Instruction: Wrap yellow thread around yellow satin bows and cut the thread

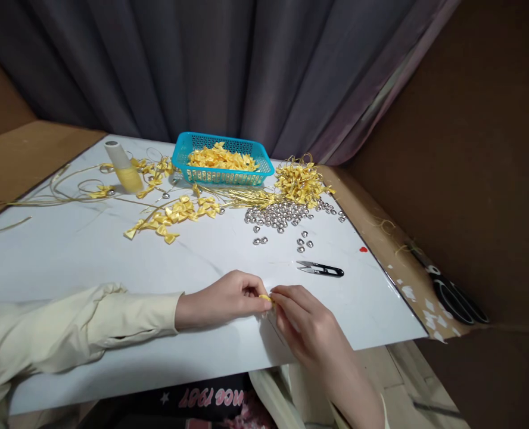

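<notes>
Near the front of the white table, my left hand [235,298] pinches a small yellow ribbon bow [265,298] between thumb and forefinger. My right hand [307,319] meets it there, its fingertips pinched together at the bow's right side. A thin dark strand trails below the fingers; most of the bow is covered by them. Just beyond my hands lie black-handled thread snips [320,269] with the blades pointing left. Loose silver beads [277,215] are heaped farther back, several scattered toward me. Left of them sits a loose group of yellow bows [175,215].
A blue basket [223,176] of yellow bows stands at the back, beside a bunch of bows on gold cords [302,182]. A yellow-and-white bottle [125,168] stands at left among cords. Black scissors [454,295] lie on the cardboard at right. A grey curtain [211,65] hangs behind.
</notes>
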{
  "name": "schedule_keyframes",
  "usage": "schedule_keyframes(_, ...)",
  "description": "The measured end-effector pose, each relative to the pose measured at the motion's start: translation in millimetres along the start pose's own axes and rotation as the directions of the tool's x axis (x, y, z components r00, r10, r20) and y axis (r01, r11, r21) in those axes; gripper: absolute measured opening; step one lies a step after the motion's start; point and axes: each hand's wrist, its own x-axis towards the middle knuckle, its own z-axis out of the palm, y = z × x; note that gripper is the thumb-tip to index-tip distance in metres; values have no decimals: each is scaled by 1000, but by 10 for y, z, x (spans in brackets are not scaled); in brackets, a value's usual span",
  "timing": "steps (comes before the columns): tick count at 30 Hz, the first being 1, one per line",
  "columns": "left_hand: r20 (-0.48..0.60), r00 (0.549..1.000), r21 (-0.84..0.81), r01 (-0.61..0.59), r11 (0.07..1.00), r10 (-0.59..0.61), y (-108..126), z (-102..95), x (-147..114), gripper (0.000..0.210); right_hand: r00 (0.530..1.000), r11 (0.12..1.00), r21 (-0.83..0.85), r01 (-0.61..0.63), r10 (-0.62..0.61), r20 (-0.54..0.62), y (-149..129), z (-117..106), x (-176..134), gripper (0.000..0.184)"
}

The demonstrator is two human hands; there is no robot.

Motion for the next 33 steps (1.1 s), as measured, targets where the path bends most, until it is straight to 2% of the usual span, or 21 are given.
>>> schedule_keyframes(4,2,1000,21,5,1000,-5,-7,2,3,16,998,998,41,-47,48,-28,-58,-29,20,17)
schedule_keyframes(7,-46,999,115,-21,993,26,-21,14,0,16,982,971,154,-185,190,-15,-130,-85,44,15)
schedule_keyframes(9,-120,985,255,-94,962,128,-34,20,-8,17,945,907,270,-322,325,34,-159,-126,63,16)
schedule_keyframes(11,-155,946,412,-200,889,285,-48,17,-21,19,878,783,402,-476,449,166,-166,-161,82,16)
schedule_keyframes(14,-90,856,571,-375,730,510,-61,-9,-47,19,775,532,574,-623,520,359,-145,-195,102,13)
schedule_keyframes(16,-25,786,634,-465,618,617,-64,-30,-63,17,749,410,651,-638,527,402,-120,-198,108,23)
schedule_keyframes(18,36,731,667,-526,528,682,-63,-49,-77,15,743,362,678,-639,518,424,-95,-183,107,35)
schedule_keyframes(22,116,667,693,-585,421,736,-61,-68,-94,15,733,377,632,-677,420,535,-56,-128,88,41)
schedule_keyframes(24,124,655,694,-594,406,745,-59,-69,-98,14,731,409,606,-682,383,564,-50,-107,77,44)
schedule_keyframes(26,122,653,679,-604,417,747,-56,-63,-101,14,752,462,594,-659,370,546,-49,-95,70,46)
schedule_keyframes(30,93,684,626,-605,492,723,-42,-36,-112,15,792,521,599,-609,345,504,-45,-75,72,47)
schedule_keyframes(33,29,765,562,-545,623,643,-22,-20,-116,16,802,500,628,-597,341,490,-43,-57,75,47)
